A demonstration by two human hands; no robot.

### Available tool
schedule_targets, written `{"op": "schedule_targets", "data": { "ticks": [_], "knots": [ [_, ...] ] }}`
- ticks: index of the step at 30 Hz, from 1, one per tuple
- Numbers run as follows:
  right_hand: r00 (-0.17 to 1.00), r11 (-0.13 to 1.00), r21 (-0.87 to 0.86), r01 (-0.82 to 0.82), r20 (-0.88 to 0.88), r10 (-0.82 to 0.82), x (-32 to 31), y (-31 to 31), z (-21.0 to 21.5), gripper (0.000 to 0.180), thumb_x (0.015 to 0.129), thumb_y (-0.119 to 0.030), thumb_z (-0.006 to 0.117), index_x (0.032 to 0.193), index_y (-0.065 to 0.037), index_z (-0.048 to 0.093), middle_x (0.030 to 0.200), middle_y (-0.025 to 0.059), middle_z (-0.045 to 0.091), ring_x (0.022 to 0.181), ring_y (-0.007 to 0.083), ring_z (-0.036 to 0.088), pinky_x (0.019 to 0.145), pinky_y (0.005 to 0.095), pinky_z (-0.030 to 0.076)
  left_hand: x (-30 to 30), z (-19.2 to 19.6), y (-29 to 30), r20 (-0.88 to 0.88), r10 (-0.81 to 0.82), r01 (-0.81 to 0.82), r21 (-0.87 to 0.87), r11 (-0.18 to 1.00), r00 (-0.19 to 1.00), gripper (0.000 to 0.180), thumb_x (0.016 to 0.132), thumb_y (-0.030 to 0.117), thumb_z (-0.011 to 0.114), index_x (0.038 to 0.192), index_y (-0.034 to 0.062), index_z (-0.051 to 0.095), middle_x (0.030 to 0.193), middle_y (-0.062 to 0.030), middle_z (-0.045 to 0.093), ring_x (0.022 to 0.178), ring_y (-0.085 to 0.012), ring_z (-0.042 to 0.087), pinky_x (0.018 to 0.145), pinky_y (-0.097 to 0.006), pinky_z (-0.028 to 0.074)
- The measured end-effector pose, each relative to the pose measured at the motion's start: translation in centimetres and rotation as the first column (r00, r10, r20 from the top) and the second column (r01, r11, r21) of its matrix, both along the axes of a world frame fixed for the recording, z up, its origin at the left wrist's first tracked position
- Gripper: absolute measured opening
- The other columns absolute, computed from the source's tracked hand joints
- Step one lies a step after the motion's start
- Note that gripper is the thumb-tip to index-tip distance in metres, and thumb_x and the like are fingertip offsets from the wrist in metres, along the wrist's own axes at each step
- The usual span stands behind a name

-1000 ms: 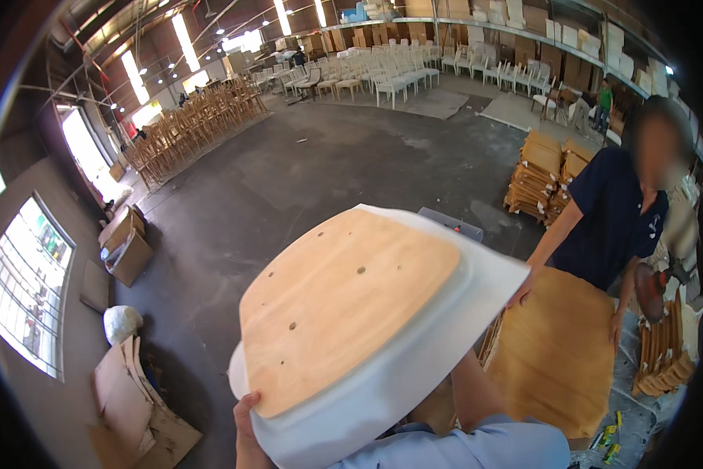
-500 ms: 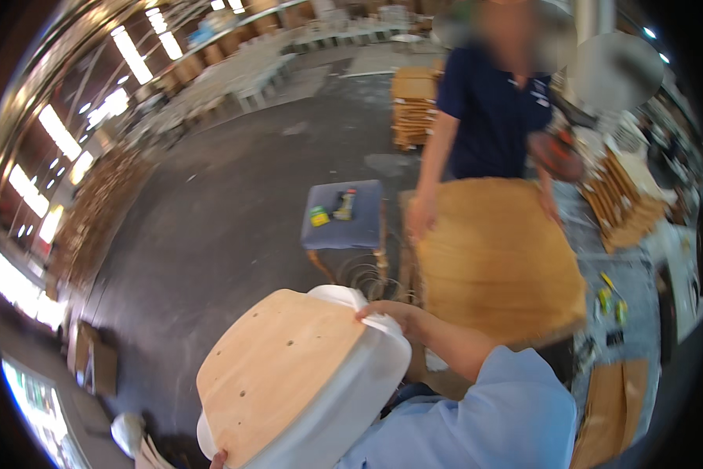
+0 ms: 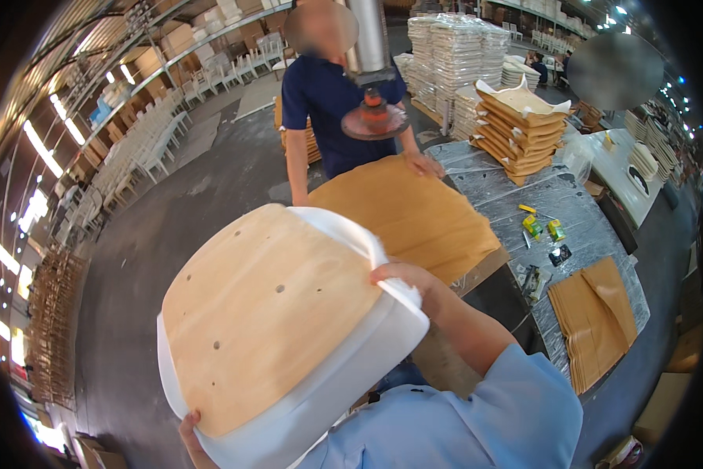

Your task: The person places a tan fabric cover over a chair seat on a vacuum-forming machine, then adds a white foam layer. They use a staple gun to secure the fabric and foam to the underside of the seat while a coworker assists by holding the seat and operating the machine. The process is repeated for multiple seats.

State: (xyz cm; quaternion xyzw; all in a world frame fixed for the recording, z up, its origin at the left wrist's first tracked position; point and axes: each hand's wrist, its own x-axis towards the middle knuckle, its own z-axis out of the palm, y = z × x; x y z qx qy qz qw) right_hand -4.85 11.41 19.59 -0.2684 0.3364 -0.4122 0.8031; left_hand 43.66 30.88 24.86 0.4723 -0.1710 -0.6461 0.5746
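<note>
Both my hands hold a chair seat [image 3: 265, 313] up in front of me, tilted. It is a light plywood board with several small holes, backed by white foam padding that sticks out around its edges. My left hand [image 3: 193, 434] grips the lower left edge, with most of that hand hidden. On the upper right edge, my right hand [image 3: 405, 283] is closed over the foam, thumb near the wood. Beyond the seat, a tan upholstery sheet [image 3: 414, 211] lies on a work surface, partly covered by the seat.
Across from me a person in a navy shirt [image 3: 336, 102] has a hand at the sheet's edge. A plastic-covered table [image 3: 484, 184] carries stacked tan seats [image 3: 520, 133], small yellow-green items [image 3: 533, 227] and folded tan sheets [image 3: 594, 320]. A red-topped disc [image 3: 375, 117] hangs overhead.
My view has swung right, bringing more of the plastic-covered table in. The seat is higher and closer, still in both hands. The blue-topped stool has dropped out of sight.
</note>
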Motion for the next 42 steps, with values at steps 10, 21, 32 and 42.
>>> {"op": "schedule_targets", "data": {
  "ticks": [10, 21, 32, 42],
  "knots": [
    [0.938, 0.942, 0.035, 0.335, -0.110, -0.330, -20.2, -2.3, -2.1, 0.047, 0.084, -0.016, 0.078, 0.127, -0.002, 0.067, 0.104, 0.0133, 0.074, 0.091, 0.0242, 0.074, 0.082, 0.0410, 0.061, -11.8, -2.3, -17.2, -0.044, -0.251, 0.247, -0.071, 0.966, 0.967, 0.069, 0.074, 0.012, 0.079, 0.139, -0.0033, 0.061, 0.124, -0.0199, 0.073, 0.108, -0.0349, 0.073, 0.095, -0.046, 0.062],
    [0.944, 0.944, -0.024, 0.329, -0.009, -0.329, -31.1, -8.6, -1.7, 0.060, 0.083, -0.015, 0.074, 0.136, 0.010, 0.060, 0.114, 0.0203, 0.075, 0.095, 0.0299, 0.077, 0.085, 0.0401, 0.063, -23.9, -3.5, -26.2, -0.166, -0.322, 0.323, -0.024, 0.946, 0.932, 0.067, 0.079, 0.009, 0.076, 0.141, -0.0047, 0.058, 0.124, -0.0211, 0.073, 0.109, -0.0342, 0.074, 0.099, -0.045, 0.061],
    [0.955, 0.958, -0.007, 0.286, 0.080, -0.284, -31.7, -11.5, -3.2, 0.064, 0.085, -0.013, 0.069, 0.143, 0.011, 0.053, 0.121, 0.0250, 0.072, 0.099, 0.0323, 0.076, 0.086, 0.0419, 0.064, -24.7, -3.5, -28.5, -0.130, -0.349, 0.352, 0.005, 0.936, 0.928, 0.060, 0.083, 0.011, 0.074, 0.138, -0.0073, 0.060, 0.123, -0.0229, 0.074, 0.106, -0.0343, 0.075, 0.097, -0.047, 0.061],
    [0.978, 0.979, -0.034, 0.199, -0.050, -0.200, -32.5, -14.9, -5.0, 0.050, 0.088, -0.021, 0.072, 0.127, 0.009, 0.066, 0.112, 0.0227, 0.075, 0.096, 0.0305, 0.077, 0.085, 0.0410, 0.063, -24.4, -4.5, -30.4, -0.010, -0.308, 0.308, 0.046, 0.950, 0.951, 0.053, 0.088, 0.011, 0.073, 0.136, -0.0072, 0.061, 0.125, -0.0229, 0.073, 0.109, -0.0335, 0.074, 0.096, -0.045, 0.062]
  ]
}}
